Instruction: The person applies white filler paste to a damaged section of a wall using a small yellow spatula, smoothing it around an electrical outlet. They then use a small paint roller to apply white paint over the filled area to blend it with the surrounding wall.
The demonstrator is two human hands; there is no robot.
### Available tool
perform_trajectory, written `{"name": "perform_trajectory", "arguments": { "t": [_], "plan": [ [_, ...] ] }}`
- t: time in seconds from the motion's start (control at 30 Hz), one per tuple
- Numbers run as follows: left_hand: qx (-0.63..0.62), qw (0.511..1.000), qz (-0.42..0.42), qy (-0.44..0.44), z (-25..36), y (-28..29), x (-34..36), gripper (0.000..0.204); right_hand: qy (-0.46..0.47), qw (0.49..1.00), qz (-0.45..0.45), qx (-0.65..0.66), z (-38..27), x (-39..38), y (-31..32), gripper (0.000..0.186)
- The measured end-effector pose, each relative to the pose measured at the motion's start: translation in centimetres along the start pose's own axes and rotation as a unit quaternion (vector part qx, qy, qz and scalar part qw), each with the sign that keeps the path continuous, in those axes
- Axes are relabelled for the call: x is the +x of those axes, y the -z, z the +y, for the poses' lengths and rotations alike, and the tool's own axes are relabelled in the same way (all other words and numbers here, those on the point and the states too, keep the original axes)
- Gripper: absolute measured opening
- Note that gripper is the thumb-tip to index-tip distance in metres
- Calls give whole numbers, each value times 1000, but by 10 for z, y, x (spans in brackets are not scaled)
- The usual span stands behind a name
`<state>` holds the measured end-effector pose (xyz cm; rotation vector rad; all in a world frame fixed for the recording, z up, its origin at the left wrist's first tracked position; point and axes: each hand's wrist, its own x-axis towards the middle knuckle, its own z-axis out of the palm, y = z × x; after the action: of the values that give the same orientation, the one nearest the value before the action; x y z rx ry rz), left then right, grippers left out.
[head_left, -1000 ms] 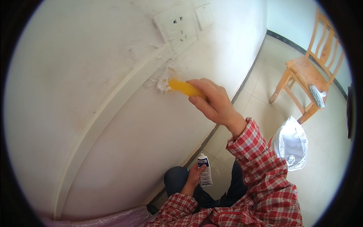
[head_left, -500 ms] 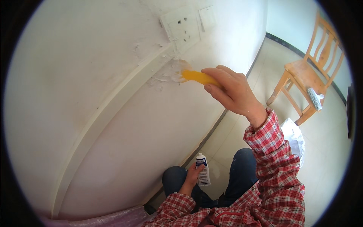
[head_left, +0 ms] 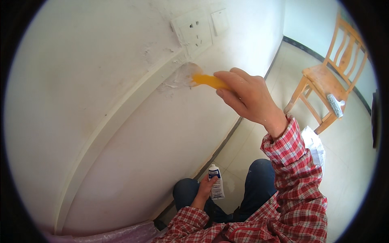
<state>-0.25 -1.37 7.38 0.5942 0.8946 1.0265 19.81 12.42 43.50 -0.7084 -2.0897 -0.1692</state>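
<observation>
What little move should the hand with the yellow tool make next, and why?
Perhaps the right hand should draw the yellow scraper lightly across the white paste: the patch looks rough and ridged beside the raised strip, and the blade seems to rest at its edge. The left hand could just keep holding the tube.

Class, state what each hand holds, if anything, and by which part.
Right hand: a scraper, by its yellow handle. Left hand: a white tube, by its body, below the cap.
</observation>
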Motion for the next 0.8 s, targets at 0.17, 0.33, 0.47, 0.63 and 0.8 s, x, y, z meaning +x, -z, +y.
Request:
{"name": "perform_trajectory", "arguments": {
  "t": [0.17,0.33,0.47,0.63,0.8],
  "plan": [
    [4,1000,-2,4,-1,0,1,13,-85,991,15,102,-2,-19,-5,24],
    [6,1000,9,-4,8,-8,-3,12,-158,954,42,252,-11,-14,-13,29],
    [15,1000,15,-3,10,-6,-5,14,-232,916,10,327,-16,-9,-11,32],
    [17,1000,3,-9,8,-9,-1,14,-256,917,34,304,-13,-19,-17,33],
    [11,1000,7,-6,4,-5,-3,13,-223,922,47,314,-18,-11,-18,33]
  ]
}}
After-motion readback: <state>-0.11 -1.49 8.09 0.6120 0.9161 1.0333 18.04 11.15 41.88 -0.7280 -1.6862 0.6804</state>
